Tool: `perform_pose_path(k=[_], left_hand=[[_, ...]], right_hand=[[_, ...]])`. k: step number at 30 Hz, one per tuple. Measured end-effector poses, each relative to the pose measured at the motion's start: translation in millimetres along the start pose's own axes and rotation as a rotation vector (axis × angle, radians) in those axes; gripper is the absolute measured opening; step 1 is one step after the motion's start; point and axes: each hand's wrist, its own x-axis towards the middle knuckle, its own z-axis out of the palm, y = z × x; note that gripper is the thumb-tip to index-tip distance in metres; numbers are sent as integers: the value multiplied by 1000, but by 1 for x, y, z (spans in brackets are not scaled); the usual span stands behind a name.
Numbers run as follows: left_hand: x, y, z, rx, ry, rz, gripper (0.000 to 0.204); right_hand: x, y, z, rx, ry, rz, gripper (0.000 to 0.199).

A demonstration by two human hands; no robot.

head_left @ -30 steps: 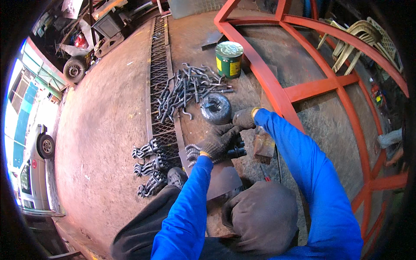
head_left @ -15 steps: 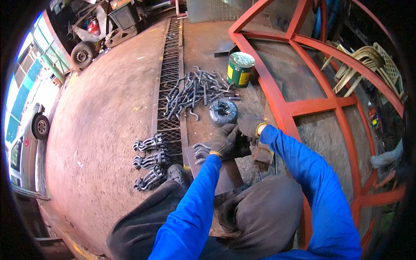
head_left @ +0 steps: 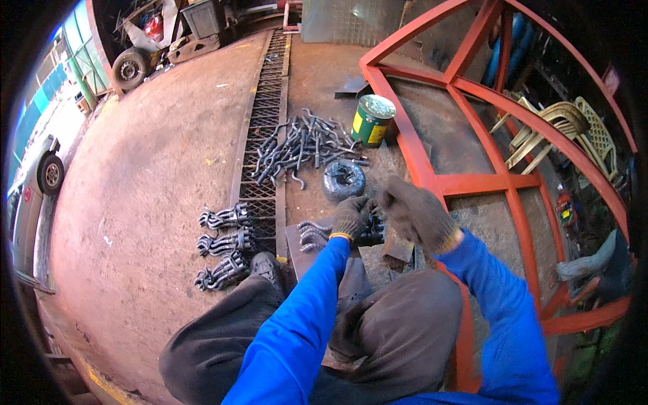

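Note:
My left hand (head_left: pixel 350 217), in a dark knit glove, is closed on a bundle of bent metal rods (head_left: pixel 312 236). Their wavy ends stick out to its left, over a flat metal plate (head_left: pixel 293 244) between my legs; darker ends show to its right. My right hand (head_left: pixel 420 214), gloved too, is raised just right of the bundle with curled fingers. Whatever it may hold is too small to tell. Beyond the hands lies a shiny dark ring-shaped coil (head_left: pixel 331 182). A loose pile of bent rods (head_left: pixel 304 150) spreads behind it.
Several tied rod bundles (head_left: pixel 225 241) lie by my left shoe (head_left: pixel 268 268). A metal grating strip (head_left: pixel 263 115) runs away across the floor. A green and yellow can (head_left: pixel 372 121) stands beside a large red metal frame (head_left: pixel 422 162) on my right. Stacked plastic chairs (head_left: pixel 563 128) are behind the frame.
My right hand has lifted and swung right, away from the bundle, its fingers curled. The left hand stays on the rods. The whole view has shifted slightly.

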Motion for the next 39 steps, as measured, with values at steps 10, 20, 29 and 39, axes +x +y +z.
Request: perform_pose_path(k=[10, 20, 29, 39], left_hand=[[0, 19, -4, 116, -35, 0, 35], [4, 0, -16, 293, -62, -13, 47], [-25, 13, -49, 474, -448, 244, 88], [-40, 45, -32, 705, -380, 193, 97]], right_hand=[[-140, 113, -6, -533, 236, -143, 25], [-149, 146, 35, -892, 721, -456, 23], [-123, 101, 37, -878, 627, -560, 29], [-19, 34, -7, -747, 550, -878, 17]])
